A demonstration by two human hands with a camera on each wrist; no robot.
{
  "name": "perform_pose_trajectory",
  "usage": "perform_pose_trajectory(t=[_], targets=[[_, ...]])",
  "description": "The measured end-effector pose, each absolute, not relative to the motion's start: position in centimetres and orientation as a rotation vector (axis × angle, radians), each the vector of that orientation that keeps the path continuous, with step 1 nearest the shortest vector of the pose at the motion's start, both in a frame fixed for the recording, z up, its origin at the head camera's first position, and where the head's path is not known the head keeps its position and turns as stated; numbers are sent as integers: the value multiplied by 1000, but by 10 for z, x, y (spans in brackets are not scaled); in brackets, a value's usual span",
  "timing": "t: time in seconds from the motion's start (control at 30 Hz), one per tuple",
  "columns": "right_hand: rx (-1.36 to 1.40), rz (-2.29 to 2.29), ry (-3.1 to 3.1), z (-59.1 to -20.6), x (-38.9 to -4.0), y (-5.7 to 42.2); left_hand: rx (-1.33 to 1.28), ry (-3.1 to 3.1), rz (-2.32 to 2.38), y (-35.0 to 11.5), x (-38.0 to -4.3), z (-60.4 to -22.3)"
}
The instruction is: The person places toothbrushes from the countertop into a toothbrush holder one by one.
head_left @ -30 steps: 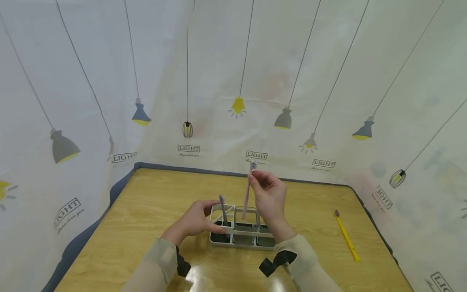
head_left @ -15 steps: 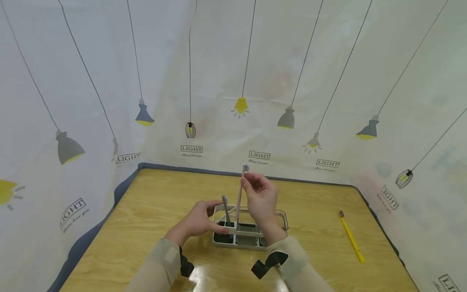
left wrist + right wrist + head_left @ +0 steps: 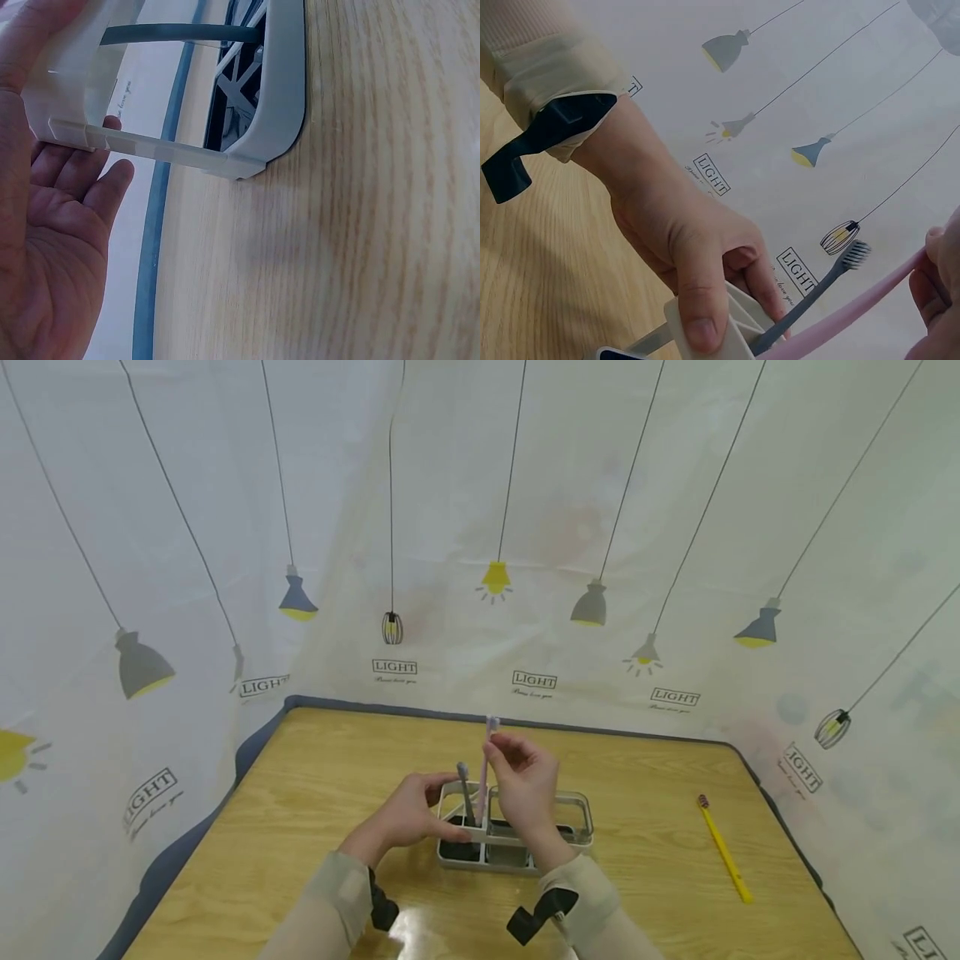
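Observation:
A white toothbrush holder (image 3: 504,841) with dark compartments stands on the table. My left hand (image 3: 401,812) grips its left end, thumb in front and fingers behind, as the right wrist view also shows. A grey toothbrush (image 3: 468,797) leans upright in the left rear part of the holder. My right hand (image 3: 531,783) pinches a pink toothbrush (image 3: 855,315) just below its head, bristles up. The pink handle's lower end dips into the holder right beside the grey one; whether it touches the bottom is hidden. In the left wrist view, the holder's rounded corner (image 3: 283,97) sits on the wood.
A yellow toothbrush (image 3: 724,852) lies on the wooden table (image 3: 645,893) to the right. Behind the table hangs a pale sheet (image 3: 450,485) printed with lamps, meeting the table's dark rear edge. Black camera mounts (image 3: 542,916) sit on both wrists.
My right hand has moved left and downward with the pink toothbrush, bringing its lower end from the middle section to beside the grey one. My left hand keeps its grip on the holder.

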State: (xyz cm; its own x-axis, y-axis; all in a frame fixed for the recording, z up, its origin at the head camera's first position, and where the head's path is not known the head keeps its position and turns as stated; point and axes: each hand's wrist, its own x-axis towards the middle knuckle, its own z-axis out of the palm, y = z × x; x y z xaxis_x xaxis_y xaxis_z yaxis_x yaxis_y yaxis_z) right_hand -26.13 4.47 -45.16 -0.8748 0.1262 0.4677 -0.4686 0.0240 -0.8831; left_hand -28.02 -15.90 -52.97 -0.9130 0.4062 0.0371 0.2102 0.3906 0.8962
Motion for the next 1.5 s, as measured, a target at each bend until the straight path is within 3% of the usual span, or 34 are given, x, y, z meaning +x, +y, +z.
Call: perform_pose_trajectory(t=[0.63,0.97,1.5], targets=[[465,1852,-1921,-488,-246,45,583,2414,1595,-158,-277,-528],[576,1665,-1931,-484,-231,43,568,2428,1590,-157,-275,-524],[690,1605,-1933,-517,-234,56,550,2426,1583,-159,-278,-530]])
